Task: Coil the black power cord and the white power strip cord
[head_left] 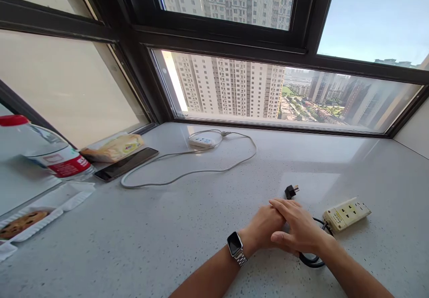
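My left hand (266, 226), with a smartwatch (234, 243) on its wrist, rests low over the counter; its fingers are hidden beneath my right hand. Across the back of it lies my right hand (300, 226), fingers stretched out and holding nothing visible. Under and beside the hands runs a coiled black cable (313, 262), partly covered by them. Its black three-pin plug (290, 192) lies just beyond my fingertips, prongs pointing right. A yellowed power strip (348, 213) sits to the right of my right hand, sockets facing up.
A white power strip (202, 142) with a looped pale cable (201, 171) lies near the window. At the left are a phone (127, 164), a tissue pack (115, 148), a large red-capped bottle (56, 150) and a plastic tray (75, 195) holding a cookie (25, 223). Window frames border the speckled counter (150, 240).
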`<state>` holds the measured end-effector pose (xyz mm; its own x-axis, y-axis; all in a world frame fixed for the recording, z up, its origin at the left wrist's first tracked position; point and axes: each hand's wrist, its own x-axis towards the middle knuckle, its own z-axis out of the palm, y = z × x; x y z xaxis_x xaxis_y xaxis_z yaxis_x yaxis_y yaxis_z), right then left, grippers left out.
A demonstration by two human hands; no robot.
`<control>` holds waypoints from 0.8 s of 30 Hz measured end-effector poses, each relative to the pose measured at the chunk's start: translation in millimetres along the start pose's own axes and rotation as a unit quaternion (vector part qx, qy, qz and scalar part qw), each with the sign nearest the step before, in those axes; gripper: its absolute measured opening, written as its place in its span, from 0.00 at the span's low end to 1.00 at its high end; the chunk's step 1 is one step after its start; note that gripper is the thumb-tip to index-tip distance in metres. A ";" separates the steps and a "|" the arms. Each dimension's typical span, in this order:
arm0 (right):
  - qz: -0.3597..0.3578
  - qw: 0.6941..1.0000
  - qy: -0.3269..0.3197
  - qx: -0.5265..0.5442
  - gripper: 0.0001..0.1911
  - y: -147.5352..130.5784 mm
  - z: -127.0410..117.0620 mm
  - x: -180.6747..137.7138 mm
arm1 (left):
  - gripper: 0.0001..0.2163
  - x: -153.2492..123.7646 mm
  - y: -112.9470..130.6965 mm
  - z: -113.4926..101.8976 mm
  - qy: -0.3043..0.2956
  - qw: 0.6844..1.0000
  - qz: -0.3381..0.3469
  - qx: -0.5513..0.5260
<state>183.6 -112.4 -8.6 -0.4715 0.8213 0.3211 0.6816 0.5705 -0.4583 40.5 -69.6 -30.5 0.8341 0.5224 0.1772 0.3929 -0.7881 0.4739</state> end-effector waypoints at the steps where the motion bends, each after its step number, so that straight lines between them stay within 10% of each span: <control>1: 0.004 1.000 -0.015 -0.006 0.42 -2.0 0.7 -6.2 | 0.22 -0.1 -1.0 1.3 -0.015 1.000 0.015 0.006; 4: 0.038 0.997 -0.044 -0.041 0.53 1.3 0.0 -27.6 | 0.16 -0.3 -2.0 1.7 -0.028 0.998 0.050 0.024; 8: 0.098 0.988 -0.078 -0.096 0.41 14.7 -11.1 -56.1 | 0.09 -1.1 -5.7 -8.3 0.020 0.998 0.051 0.018; 18: 0.082 0.964 -0.186 -0.172 0.23 83.4 -77.3 -103.0 | 0.18 -24.3 -83.7 -81.8 0.264 0.898 -0.319 0.149; 24: 0.181 0.935 -0.046 -0.300 0.26 186.8 -141.5 -137.7 | 0.18 -55.4 -138.8 -103.8 0.154 0.883 -0.416 0.155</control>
<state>455.0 -119.3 -21.1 -0.1764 0.9730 0.1488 0.9843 0.1732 0.0345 -100.5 44.6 -16.5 0.0802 0.9886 0.1277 0.9467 -0.1156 0.3007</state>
